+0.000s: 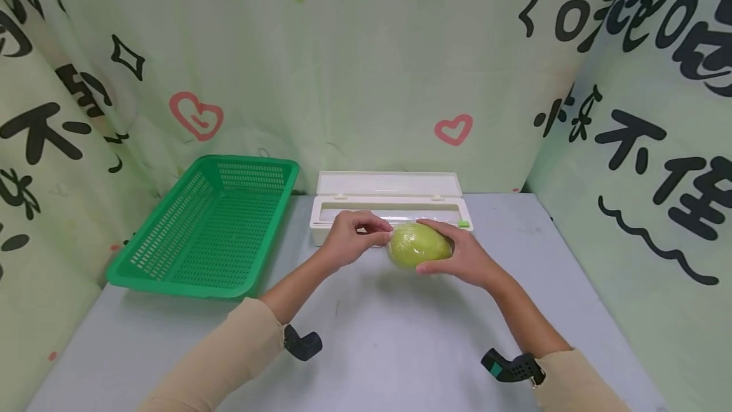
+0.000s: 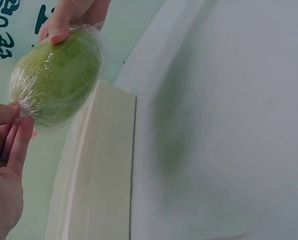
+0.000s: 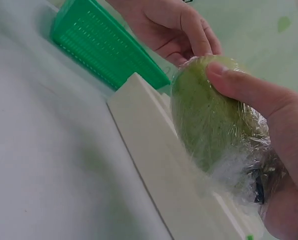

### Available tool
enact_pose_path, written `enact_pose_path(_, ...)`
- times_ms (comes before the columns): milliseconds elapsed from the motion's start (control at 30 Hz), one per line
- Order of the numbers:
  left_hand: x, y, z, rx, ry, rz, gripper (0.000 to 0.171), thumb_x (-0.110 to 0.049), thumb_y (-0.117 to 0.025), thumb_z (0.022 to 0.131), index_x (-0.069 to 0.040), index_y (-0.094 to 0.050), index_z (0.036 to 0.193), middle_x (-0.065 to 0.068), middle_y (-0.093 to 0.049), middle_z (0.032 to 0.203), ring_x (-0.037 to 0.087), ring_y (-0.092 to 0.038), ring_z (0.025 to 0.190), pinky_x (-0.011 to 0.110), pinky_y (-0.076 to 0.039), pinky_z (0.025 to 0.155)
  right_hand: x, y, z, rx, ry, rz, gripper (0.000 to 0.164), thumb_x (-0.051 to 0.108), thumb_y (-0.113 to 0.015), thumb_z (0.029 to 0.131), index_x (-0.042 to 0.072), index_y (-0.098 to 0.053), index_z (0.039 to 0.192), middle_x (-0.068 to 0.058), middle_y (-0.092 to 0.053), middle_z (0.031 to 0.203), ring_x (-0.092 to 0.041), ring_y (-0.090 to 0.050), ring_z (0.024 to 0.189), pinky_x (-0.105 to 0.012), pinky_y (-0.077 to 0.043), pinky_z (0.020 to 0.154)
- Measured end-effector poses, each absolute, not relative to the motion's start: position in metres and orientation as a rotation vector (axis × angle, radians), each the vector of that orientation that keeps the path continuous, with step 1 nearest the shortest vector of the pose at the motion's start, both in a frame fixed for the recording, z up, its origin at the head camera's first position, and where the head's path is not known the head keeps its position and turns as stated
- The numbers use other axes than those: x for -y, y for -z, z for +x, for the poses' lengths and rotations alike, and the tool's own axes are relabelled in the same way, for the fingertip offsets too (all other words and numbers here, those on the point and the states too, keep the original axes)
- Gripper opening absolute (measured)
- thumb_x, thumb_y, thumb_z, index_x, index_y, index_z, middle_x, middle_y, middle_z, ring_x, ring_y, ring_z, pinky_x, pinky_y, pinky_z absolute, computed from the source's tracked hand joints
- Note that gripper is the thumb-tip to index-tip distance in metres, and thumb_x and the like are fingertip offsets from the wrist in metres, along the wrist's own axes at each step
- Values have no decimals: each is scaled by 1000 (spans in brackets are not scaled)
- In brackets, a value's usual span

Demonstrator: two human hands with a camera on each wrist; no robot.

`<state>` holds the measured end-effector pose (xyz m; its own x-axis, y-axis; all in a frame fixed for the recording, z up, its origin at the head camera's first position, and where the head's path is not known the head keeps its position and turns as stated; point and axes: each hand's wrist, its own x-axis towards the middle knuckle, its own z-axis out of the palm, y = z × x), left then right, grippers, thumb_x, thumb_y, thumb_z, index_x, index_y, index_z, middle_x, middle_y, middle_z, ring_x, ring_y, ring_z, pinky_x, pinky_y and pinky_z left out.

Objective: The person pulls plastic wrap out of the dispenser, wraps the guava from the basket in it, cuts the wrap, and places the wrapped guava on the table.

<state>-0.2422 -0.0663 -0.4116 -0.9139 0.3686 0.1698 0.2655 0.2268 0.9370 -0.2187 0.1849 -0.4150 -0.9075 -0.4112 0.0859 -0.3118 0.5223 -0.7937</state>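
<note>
A rounded, mango-like green fruit (image 1: 419, 245) is held above the table, wrapped in clear, shiny cling film (image 3: 234, 170). My right hand (image 1: 463, 254) grips its right end, thumb on the near side and fingers over the top. At the opposite end my left hand (image 1: 357, 236) pinches a gathered bit of the film between thumb and fingertips, plainest in the left wrist view (image 2: 6, 150). Loose, crinkled film hangs near the right palm in the right wrist view. Just behind the hands sits a white cling film dispenser (image 1: 389, 184), its lid raised, partly hidden by them.
A green plastic basket (image 1: 262, 227) with perforated sides stands at the left rear of the table (image 1: 366, 348). A small bright-green piece (image 1: 463, 224) sits at the dispenser's right end. Printed curtains (image 1: 366, 81) enclose the table at the back and sides.
</note>
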Motion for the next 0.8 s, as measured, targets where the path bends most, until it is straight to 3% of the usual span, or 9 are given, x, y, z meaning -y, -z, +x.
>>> enact_pose_path(200, 66, 409, -241, -2420, -1800, 661, 12, -13, -72, 86, -11, -75, 98, 5, -71, 95, 16, -64, 87, 33, -59, 77, -186, 411, -220, -2619, 1342, -619, 78, 32, -84, 74, 18, -47, 141, -8, -54, 136, -26, -52, 112, -36, -50, 86)
enact_pose_path(300, 69, 412, -242, -2352, -1804, 754, 17, -8, -67, 89, -9, -71, 106, 4, -66, 118, 16, -60, 110, 31, -56, 89, -188, 413, -222, -2590, 1342, -627, 76, 32, -82, 75, 19, -47, 141, -8, -54, 136, -26, -52, 113, -35, -50, 87)
enact_pose_path(433, 76, 417, -242, -2204, -1765, 870, 33, -3, -67, 87, -9, -62, 120, 5, -50, 141, 20, -49, 132, 38, -49, 102, -192, 415, -225, -2518, 1366, -611, 72, 31, -79, 79, 16, -46, 142, -10, -53, 135, -27, -51, 112, -33, -51, 85)
enact_pose_path(567, 79, 419, -241, -2100, -1731, 872, 48, -5, -72, 85, -13, -57, 129, 5, -53, 140, 24, -55, 128, 36, -51, 99, -197, 416, -226, -2456, 1389, -560, 71, 30, -77, 80, 12, -46, 142, -13, -54, 132, -28, -50, 109, -32, -52, 82)
enact_pose_path(800, 79, 419, -238, -2179, -1686, 884, 54, -9, -76, 82, -14, -59, 132, 6, -59, 132, 22, -65, 111, 29, -56, 89, -198, 418, -227, -2413, 1364, -597, 71, 32, -76, 80, 12, -46, 142, -12, -55, 128, -27, -50, 109, -35, -50, 85)
